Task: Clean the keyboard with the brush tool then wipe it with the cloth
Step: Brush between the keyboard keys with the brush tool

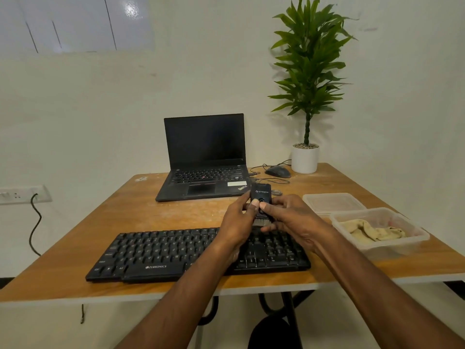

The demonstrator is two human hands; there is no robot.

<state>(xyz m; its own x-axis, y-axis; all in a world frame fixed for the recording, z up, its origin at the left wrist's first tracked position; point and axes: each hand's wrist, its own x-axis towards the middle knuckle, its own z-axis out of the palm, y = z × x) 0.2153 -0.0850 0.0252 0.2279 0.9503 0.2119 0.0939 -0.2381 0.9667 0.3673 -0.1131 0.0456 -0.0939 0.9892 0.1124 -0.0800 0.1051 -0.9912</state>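
at the desk [75, 280], i am holding the black brush tool [261, 197] upright in both hands, bristles pointing down, just above the far edge of the black keyboard [161, 250] lying along the near edge. my left hand [237, 222] is gripping its left side, thumb on its face; my right hand [292, 220] is clasping its right side. the cloth [372, 231] is lying crumpled in a clear tub [412, 235] by the right edge.
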